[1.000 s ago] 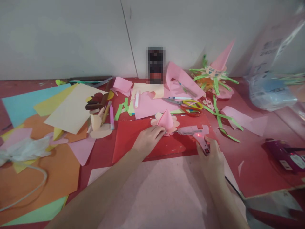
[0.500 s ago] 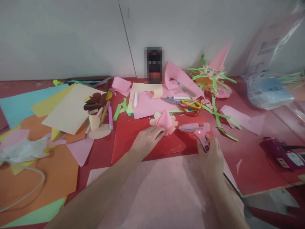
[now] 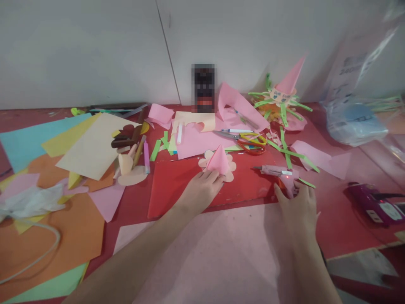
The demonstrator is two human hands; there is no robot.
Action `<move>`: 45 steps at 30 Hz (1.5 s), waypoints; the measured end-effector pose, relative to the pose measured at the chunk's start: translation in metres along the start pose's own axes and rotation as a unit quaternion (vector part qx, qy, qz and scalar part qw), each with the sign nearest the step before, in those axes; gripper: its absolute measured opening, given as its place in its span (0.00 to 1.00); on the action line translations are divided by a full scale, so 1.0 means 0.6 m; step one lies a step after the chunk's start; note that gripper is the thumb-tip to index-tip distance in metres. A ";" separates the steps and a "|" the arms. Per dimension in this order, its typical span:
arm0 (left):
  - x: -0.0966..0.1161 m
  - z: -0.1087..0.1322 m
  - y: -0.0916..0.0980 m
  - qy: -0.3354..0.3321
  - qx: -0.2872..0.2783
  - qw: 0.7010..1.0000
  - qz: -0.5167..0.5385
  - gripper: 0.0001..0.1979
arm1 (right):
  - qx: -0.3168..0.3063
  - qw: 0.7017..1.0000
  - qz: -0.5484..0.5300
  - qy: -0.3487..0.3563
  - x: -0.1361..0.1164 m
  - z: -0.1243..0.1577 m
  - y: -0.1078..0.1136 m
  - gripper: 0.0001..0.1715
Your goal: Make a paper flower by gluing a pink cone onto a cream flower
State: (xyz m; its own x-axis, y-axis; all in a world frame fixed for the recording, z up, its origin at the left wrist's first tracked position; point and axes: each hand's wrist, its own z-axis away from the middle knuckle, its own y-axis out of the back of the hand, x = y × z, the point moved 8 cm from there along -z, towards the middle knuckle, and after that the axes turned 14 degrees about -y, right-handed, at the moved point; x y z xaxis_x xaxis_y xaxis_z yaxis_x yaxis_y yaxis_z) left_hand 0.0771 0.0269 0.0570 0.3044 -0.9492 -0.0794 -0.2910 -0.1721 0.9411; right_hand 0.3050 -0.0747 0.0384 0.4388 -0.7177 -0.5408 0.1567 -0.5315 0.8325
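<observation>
On a red board [image 3: 177, 185] stands a pink paper cone [image 3: 218, 160], set on a flower-shaped base of pale paper petals [image 3: 232, 165]. My left hand [image 3: 204, 188] closes its fingers against the cone's near left side. To the right, my right hand [image 3: 297, 207] grips the handle of a pink hot glue gun [image 3: 280, 171], thumb on one side and fingers on the other. The gun's tip points left, apart from the cone, and a small red light glows on its body. Part of the handle is hidden by the hand.
Scissors [image 3: 249, 137] and a white pen lie behind the board among pink paper. A finished-looking cone-hatted paper figure [image 3: 286, 90] stands at the back right. Coloured sheets [image 3: 85, 147] spread over the left side. A purple power strip [image 3: 375, 204] sits at right, near a plastic bag [image 3: 354, 120].
My right hand has moved right with the glue gun, so its tip is farther from the cone. My left hand stays at the cone.
</observation>
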 end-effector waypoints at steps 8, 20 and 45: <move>0.006 0.001 0.004 0.000 -0.024 1.000 0.014 0.12 | 0.119 0.981 -0.006 0.152 -0.052 0.030 0.039 0.19; 0.008 0.016 0.005 0.023 -0.031 0.999 0.037 0.13 | -0.144 0.865 0.037 0.480 -0.202 0.136 -0.088 0.24; 0.031 0.021 0.012 0.064 -0.008 0.998 -0.003 0.14 | -0.115 0.868 0.017 0.483 -0.190 0.154 -0.079 0.21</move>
State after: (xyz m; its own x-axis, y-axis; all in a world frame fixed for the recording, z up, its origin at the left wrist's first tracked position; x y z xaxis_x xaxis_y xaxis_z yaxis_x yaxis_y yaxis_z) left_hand 0.0695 0.0048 0.0582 0.4193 -0.9068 -0.0435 -0.2746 -0.1723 0.9460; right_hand 0.1656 -0.0090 0.0494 0.9662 0.0410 -0.2547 0.2535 -0.3338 0.9079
